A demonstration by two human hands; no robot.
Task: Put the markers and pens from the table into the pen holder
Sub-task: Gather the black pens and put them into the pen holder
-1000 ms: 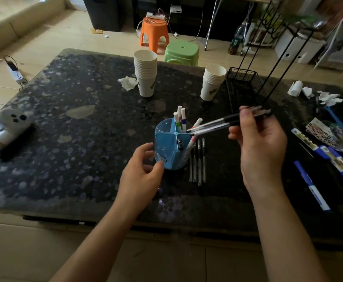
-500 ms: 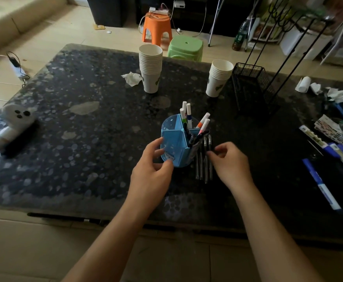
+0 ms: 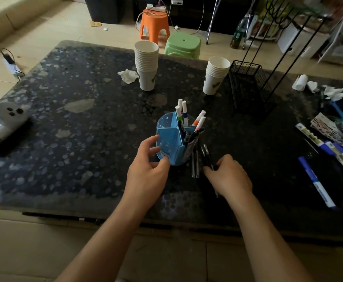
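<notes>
A blue pen holder [image 3: 170,143] stands at the middle of the dark table [image 3: 65,139], with several white markers [image 3: 184,111] and dark pens sticking out of it. My left hand [image 3: 148,171] cups the holder's near left side, thumb and fingers against its wall. Right of the holder several black pens [image 3: 195,159] lie side by side. My right hand [image 3: 227,176] rests on the table over their near ends, fingers pinched on two black pens [image 3: 207,157]. Blue and white markers [image 3: 317,182] lie at the right of the table.
Two stacks of paper cups [image 3: 146,66] [image 3: 215,76] stand behind the holder, with a black wire basket [image 3: 250,86] on a stand to their right. Crumpled tissues [image 3: 128,76], a white toy [image 3: 6,117] at the left, and papers [image 3: 325,127] at the right also lie on the table.
My right hand put the pens it held up into the holder, then dropped to the black pens on the table and closed on two of them. My left hand stayed on the holder.
</notes>
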